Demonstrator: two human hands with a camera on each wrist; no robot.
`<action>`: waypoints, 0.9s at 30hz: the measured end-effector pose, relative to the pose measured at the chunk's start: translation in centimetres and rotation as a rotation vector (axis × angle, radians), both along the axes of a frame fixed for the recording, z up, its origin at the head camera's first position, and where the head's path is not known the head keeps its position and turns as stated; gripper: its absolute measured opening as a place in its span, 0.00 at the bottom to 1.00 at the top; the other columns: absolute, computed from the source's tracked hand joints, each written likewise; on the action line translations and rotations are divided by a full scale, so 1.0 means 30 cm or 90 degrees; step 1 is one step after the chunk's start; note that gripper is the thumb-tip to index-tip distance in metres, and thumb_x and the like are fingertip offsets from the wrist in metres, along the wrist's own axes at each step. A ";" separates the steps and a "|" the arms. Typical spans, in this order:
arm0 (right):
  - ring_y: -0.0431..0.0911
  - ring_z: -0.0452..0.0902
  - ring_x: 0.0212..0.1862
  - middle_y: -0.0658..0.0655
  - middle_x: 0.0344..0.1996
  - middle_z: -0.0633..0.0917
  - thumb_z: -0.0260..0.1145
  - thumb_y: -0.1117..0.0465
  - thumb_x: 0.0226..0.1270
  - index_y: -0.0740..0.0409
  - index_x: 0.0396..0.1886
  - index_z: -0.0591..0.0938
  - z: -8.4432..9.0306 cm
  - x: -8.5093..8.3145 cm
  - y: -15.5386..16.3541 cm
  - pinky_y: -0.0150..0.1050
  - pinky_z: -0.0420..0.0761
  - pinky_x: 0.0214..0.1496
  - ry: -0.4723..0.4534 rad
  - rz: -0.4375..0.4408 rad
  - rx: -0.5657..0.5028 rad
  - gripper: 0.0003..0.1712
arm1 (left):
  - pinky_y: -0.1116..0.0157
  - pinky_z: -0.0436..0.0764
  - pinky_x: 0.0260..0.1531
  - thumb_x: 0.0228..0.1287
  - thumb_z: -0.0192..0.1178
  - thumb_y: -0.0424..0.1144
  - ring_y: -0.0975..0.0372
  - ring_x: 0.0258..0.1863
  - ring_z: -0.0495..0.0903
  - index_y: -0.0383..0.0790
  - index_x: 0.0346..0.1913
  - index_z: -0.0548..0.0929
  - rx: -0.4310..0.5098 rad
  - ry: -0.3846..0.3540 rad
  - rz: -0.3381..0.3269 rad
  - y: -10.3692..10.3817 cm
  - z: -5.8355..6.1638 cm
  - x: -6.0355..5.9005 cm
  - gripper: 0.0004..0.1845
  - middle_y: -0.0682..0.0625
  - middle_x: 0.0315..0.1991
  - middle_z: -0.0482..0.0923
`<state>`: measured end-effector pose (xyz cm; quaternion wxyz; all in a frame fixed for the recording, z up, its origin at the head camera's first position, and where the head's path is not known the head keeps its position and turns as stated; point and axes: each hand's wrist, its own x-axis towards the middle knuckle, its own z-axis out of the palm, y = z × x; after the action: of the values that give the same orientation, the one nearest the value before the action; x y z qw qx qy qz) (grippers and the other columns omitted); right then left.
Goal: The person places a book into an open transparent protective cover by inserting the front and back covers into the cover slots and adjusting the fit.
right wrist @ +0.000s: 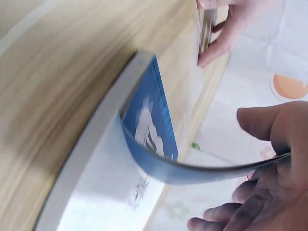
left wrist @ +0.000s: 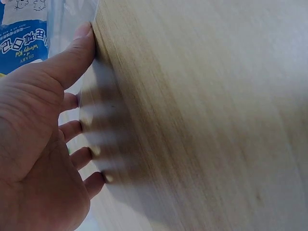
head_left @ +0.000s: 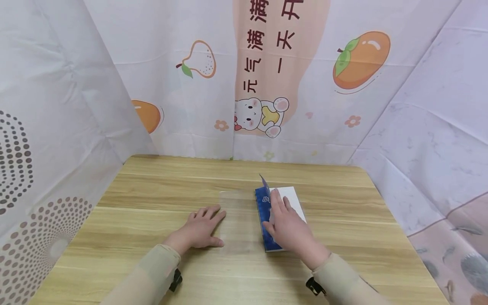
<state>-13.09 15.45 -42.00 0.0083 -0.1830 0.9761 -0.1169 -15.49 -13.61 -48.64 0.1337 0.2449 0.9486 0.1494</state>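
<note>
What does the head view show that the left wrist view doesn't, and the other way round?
Head view only: the right hand at the blue book, the book's raised flap, and the orange fruit prints on the cloth behind.

Left wrist view only: the palm side of the left hand and readable yellow "Wimpy Kid" lettering on the book.

Both: the left hand, part of the book, the clear sheet and the wooden table.

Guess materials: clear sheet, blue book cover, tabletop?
Clear sheet: probably thin plastic, smooth; wood grain shows through it.
Blue book cover: likely printed card, smooth; it bends in a curve.
Tabletop: wood-look, seemingly satin; grain streaks show, but solid wood or laminate, can't tell.
</note>
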 end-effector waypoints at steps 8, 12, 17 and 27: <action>0.70 0.47 0.79 0.61 0.82 0.49 0.65 0.45 0.74 0.60 0.84 0.46 -0.049 0.003 -0.040 0.71 0.59 0.72 0.023 0.015 -0.027 0.53 | 0.34 0.60 0.64 0.62 0.67 0.63 0.39 0.76 0.53 0.45 0.80 0.60 -0.010 -0.008 -0.005 0.001 0.011 0.002 0.50 0.41 0.81 0.50; 0.67 0.47 0.80 0.59 0.82 0.52 0.66 0.45 0.73 0.59 0.84 0.46 -0.073 0.004 -0.053 0.70 0.57 0.73 0.023 0.017 -0.043 0.54 | 0.34 0.60 0.64 0.62 0.67 0.62 0.39 0.76 0.53 0.45 0.80 0.60 -0.010 -0.009 -0.005 0.001 0.014 0.003 0.49 0.41 0.81 0.50; 0.68 0.45 0.79 0.60 0.82 0.51 0.65 0.44 0.73 0.58 0.84 0.47 -0.090 0.002 -0.069 0.72 0.55 0.73 -0.009 0.009 -0.077 0.53 | 0.34 0.61 0.64 0.62 0.68 0.62 0.39 0.76 0.53 0.43 0.79 0.61 -0.019 -0.013 -0.011 0.002 0.026 0.002 0.49 0.40 0.81 0.51; 0.70 0.36 0.80 0.53 0.83 0.46 0.60 0.35 0.74 0.51 0.84 0.50 -0.085 -0.013 -0.068 0.79 0.42 0.70 -0.121 0.026 -0.138 0.51 | 0.36 0.61 0.65 0.62 0.67 0.63 0.40 0.77 0.53 0.46 0.80 0.61 -0.029 -0.019 0.005 0.005 0.019 -0.001 0.49 0.43 0.82 0.49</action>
<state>-13.47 13.40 -44.55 0.0830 -0.1908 0.9486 -0.2384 -15.51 -13.47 -48.07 0.1531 0.2355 0.9507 0.1317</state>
